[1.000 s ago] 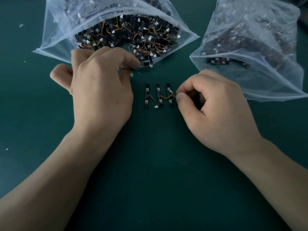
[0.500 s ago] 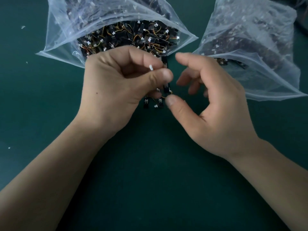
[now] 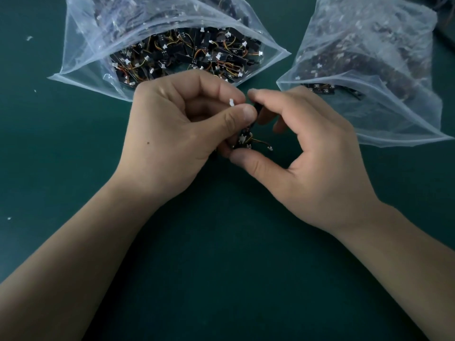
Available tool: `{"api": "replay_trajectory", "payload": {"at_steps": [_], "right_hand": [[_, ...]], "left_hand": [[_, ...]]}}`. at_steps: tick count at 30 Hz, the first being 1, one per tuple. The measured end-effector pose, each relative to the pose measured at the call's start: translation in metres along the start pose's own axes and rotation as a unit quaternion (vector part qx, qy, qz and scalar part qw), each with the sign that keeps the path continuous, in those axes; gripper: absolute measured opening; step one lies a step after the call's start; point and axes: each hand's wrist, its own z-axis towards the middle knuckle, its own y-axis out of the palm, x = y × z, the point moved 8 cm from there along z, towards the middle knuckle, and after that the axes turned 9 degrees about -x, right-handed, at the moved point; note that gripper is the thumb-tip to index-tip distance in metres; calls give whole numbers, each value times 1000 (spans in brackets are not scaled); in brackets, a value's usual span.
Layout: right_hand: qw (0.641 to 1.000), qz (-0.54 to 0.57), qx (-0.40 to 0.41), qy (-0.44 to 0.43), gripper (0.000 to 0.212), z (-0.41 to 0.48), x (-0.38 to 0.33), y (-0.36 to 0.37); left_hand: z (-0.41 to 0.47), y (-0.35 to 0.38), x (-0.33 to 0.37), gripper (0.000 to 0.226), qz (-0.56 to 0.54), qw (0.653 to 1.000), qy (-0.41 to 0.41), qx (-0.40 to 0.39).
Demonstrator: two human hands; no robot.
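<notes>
My left hand (image 3: 177,126) pinches a small white connector (image 3: 231,102) between thumb and forefinger, its other fingers curled. My right hand (image 3: 312,153) meets it at the middle of the mat, forefinger on top and thumb below, gripping a narrow black strip board (image 3: 257,110). Between the two thumbs shows part of the wired black boards (image 3: 243,140) lying on the mat, with a thin wire ending in a white plug (image 3: 270,148). The hands hide most of these boards.
An open clear plastic bag (image 3: 88,57) full of black boards with orange wires and white plugs lies behind my left hand. A second clear bag (image 3: 394,114) of similar parts lies at the right. Everything rests on a dark green mat (image 3: 221,267).
My left hand came from the bag mouth to the centre carrying a white connector. My right hand let go of the boards on the mat, opened, then closed its forefinger and thumb round a black strip.
</notes>
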Motion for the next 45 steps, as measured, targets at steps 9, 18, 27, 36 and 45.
{"api": "replay_trajectory", "payload": {"at_steps": [9, 18, 27, 36, 45], "right_hand": [[999, 17, 12, 36, 65, -3, 9, 0], [998, 25, 8, 51, 54, -2, 11, 0], [998, 23, 11, 50, 47, -2, 8, -1], [999, 22, 12, 46, 45, -3, 7, -1], [999, 25, 8, 44, 44, -3, 7, 0]], "left_hand": [[-3, -46, 3, 9, 295, 952, -19, 75], [-6, -46, -4, 14, 405, 913, -43, 15], [-14, -58, 12, 20, 412, 903, -27, 119], [-17, -52, 4, 13, 464, 876, -116, 69], [-14, -60, 3, 22, 398, 911, -67, 82]]}}
